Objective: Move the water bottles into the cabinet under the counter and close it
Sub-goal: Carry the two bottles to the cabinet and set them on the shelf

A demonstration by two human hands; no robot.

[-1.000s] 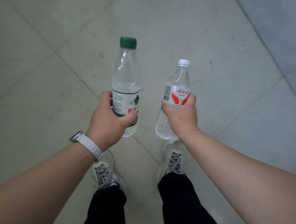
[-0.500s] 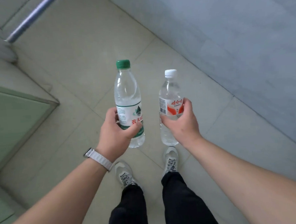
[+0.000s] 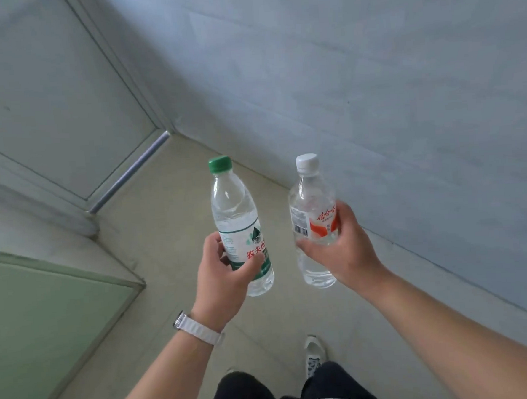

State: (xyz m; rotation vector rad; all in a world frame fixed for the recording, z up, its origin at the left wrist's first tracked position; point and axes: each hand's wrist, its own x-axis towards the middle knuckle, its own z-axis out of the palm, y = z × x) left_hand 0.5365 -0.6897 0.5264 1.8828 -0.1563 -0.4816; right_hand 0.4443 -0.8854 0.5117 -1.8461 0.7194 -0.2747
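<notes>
Water bottles, clear plastic, two, both capped and holding clear water. They are carried side by side, near but apart, in the air above the floor [image 3: 165,230] in front of the person.

1. Green-capped bottle [image 3: 241,228]: one. It has a white label with a green band and a dark green mountain emblem. Red characters read 农夫山, and whatever follows is covered by the thumb. It is near upright, its cap leaning slightly left. The left hand [image 3: 222,277] grips it low on the label, fingers curled behind and thumb across the front.

2. White-capped bottle [image 3: 314,214]: one, and the shorter of the two. It has a white label with a red-orange patch, a black barcode on its left side and small print too fine to read. The red script probably reads 娃哈哈, though the fingers hide part of it. The right hand [image 3: 342,250] wraps round the label from the right.

Other items:
- Watch [image 3: 199,328], white strap, left wrist: one.
- Shoe [image 3: 315,355], pale: one visible.
- Trousers [image 3: 246,394], dark.
- Wall [image 3: 372,84], grey-blue, at right.
- Green panel [image 3: 48,329], at lower left.
- Metal strip [image 3: 131,173], at the floor's far edge: one.
</notes>
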